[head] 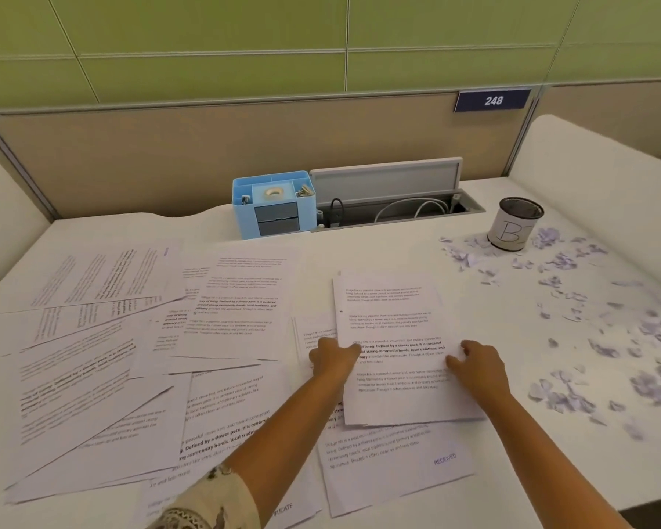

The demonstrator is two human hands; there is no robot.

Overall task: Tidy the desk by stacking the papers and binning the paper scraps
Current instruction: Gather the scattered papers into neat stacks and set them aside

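White desk (pixel 359 253), beige partition (pixel 207 147) w/ blue plate (pixel 493 100) (reads 248), green panelled wall (pixel 207 40) behind, open grey cable tray (pixel 390 200), white side dividers (pixel 607 173)

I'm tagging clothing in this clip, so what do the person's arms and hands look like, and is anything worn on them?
Both hands are bare: no gloves, and no rings or watch that I can make out. The left hand leads back along a bare forearm to a cream sleeve with a dark pattern and lace-like trim at its edge. The right hand and forearm are uncovered as far as the picture shows.
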